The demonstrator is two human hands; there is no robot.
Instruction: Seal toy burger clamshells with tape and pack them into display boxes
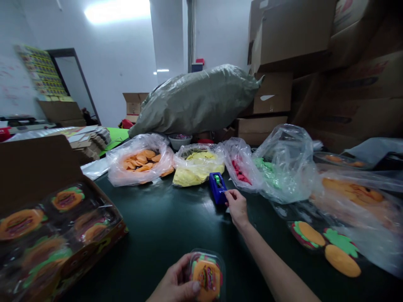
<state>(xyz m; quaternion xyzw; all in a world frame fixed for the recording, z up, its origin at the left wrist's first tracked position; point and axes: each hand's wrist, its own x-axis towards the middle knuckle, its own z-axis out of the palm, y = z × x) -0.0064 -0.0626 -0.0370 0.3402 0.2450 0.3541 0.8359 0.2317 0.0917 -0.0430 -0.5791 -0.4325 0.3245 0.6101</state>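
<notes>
My left hand (179, 280) grips a small clear plastic box (208, 274) at the bottom middle, thumb on top. Inside the box is a burger-shaped toy with an orange top and a printed label. Farther out, my right hand (236, 206) pinches at the front end of a blue tape dispenser (217, 188). A bit of tape seems to be between the thumb and finger, though it is small and hard to see. A green roll (217, 179) sits in the dispenser.
An open carton (103, 245) of packed burger toys stands at left. Plastic bags hold orange pieces (141, 160), yellow pieces (197, 170), red pieces (242, 173) and green pieces (267, 170). Loose burger parts (342, 260) lie at right. Behind are a large sack (201, 100) and stacked cardboard boxes (292, 37).
</notes>
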